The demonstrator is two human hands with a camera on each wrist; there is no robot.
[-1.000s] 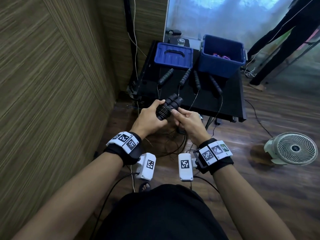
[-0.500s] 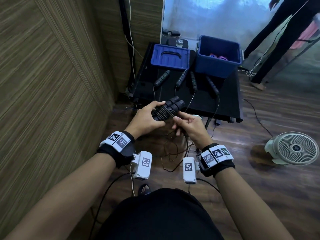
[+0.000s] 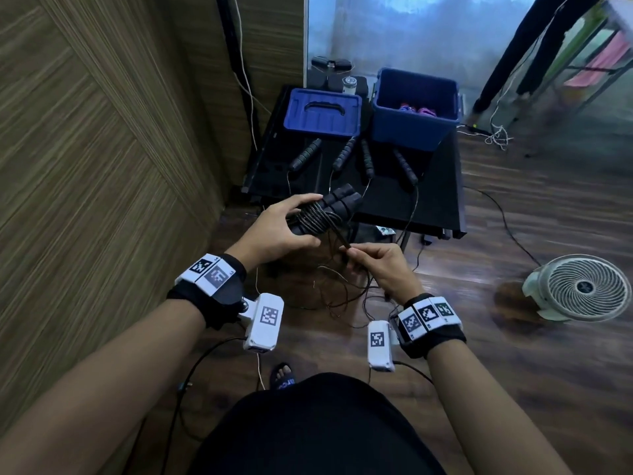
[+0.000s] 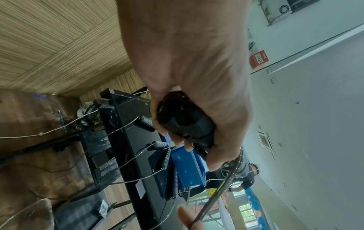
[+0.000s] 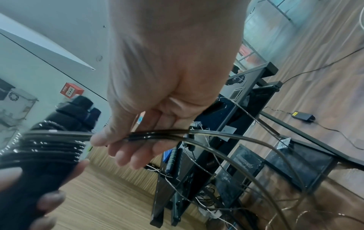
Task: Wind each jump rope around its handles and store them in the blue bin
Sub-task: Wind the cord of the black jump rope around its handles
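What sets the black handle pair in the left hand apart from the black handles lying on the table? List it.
The held black ribbed handle pair is pressed together in the left hand; the four loose black handles on the dark table lie spread apart. The held pair has cord coiled round it; the loose handles are bare, their cords trailing over the table edge. Both kinds are black and ribbed.

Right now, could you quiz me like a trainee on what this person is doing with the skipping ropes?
1. True or false: the left hand grips the paired handles.
2. How many loose handles lie on the black table?
3. The right hand pinches: A) the cord, B) the blue lid, C) the fan.

Key: 1 true; 2 four; 3 A. The blue bin already holds something pink.
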